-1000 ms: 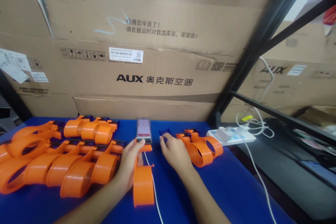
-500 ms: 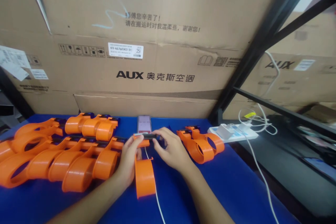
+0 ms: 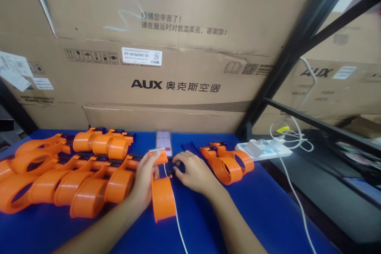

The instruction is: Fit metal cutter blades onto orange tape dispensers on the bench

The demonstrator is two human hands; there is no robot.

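The orange tape dispenser (image 3: 163,199) is grasped in the left hand (image 3: 145,174) over the bench (image 3: 131,236), in front of the phone (image 3: 164,142); its upper end (image 3: 161,158) should be held steady, clear of the white cable (image 3: 180,229). The right hand (image 3: 193,171) is half curled beside it; whether a dark piece (image 3: 170,174) is gripped there cannot be told. The dispenser's middle is partly hidden.

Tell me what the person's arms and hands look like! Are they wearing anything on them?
The left hand and right hand are bare, with no gloves. The left forearm and right forearm show no sleeves, watch or bracelet. I see no rings, but some fingers are partly hidden.
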